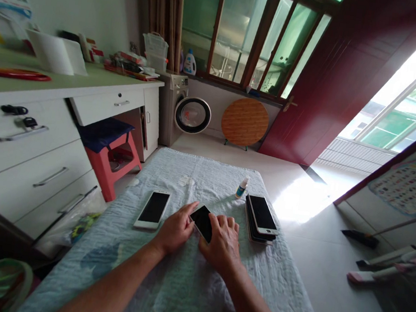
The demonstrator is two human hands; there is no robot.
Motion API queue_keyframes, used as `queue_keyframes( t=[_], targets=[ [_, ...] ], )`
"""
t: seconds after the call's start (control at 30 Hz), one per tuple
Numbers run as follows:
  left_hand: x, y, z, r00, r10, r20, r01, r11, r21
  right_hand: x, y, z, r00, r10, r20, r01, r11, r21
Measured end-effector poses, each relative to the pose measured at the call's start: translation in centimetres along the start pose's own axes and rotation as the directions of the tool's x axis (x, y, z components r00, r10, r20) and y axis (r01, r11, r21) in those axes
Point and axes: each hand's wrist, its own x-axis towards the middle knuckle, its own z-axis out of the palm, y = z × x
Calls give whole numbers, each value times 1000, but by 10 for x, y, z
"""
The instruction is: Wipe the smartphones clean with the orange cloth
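Between my two hands is a smartphone (pixel 201 220) with a dark screen and a light edge, tilted over the cloth. My left hand (pixel 177 228) grips its left end, thumb and fingers closed on the edge. Curled fingers of my right hand (pixel 223 240) lie over its right side; whatever is under them is hidden. A white smartphone (pixel 154 208) lies screen up to the left of my hands. On the right, another white phone (pixel 262 214) tops a small stack of dark phones (pixel 250 226). Behind that stack stands a small spray bottle (pixel 242 187) with a blue label.
A pale quilted cloth (pixel 198 175) covers the table. To the left are a desk (pixel 112 100) with drawers and a red stool (pixel 112 157). Further back are an open-doored washing machine (pixel 172 107), a folded round table (pixel 244 122) and a red door (pixel 314 78).
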Motion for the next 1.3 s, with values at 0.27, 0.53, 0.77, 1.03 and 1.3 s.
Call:
queue_keyframes(
  t=[0.27, 0.53, 0.77, 1.03, 1.3],
  targets=[
    [-5, 6, -7, 976, 72, -204, -94, 991, -98, 8, 29, -24, 966, 82, -246, -81, 997, 14],
    [-5, 2, -6, 973, 103, -206, -113, 993, -35, 19, 88, -46, 827, 376, -419, -412, 911, 5],
    [-5, -2, -4, 959, 163, -232, -168, 986, -3, 21, 106, -48, 808, 489, -329, -531, 846, -48],
    [-5, -2, -5, 952, 180, -247, -183, 983, 11, 21, 107, -48, 814, 501, -293, -544, 835, -82],
    [-5, -2, -5, 950, 188, -250, -187, 982, 27, 21, 111, -45, 807, 519, -282, -561, 823, -93]
  ],
)
